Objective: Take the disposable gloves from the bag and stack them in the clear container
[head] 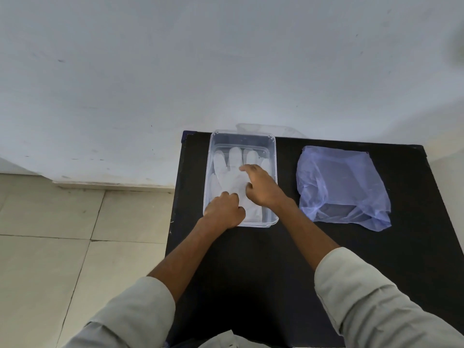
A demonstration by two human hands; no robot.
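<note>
— Pale sleeves sit nearest, forearms reaching out over the black surface. What are the hands doing?

— Both are inside the clear container. Left hand is curled, knuckles up, pinning the cuff end of the gloves; whether it pinches the film I cannot tell. Right hand is loosely spread, fingertips pressing the palm area flat, gripping nothing.

— How would the gloves handle?

— Likely feather-light, limp and clingy: thin translucent film that slides and wrinkles. I'd take one by the cuff edge and smooth it outward.

— And the container?

— Rigid transparent plastic, rectangular, rounded corners, with the gloves lying flat inside, fingers pointing away.

— Farther right?

— Well apart lies the bag, crumpled bluish-violet film, soft and slack.
</note>
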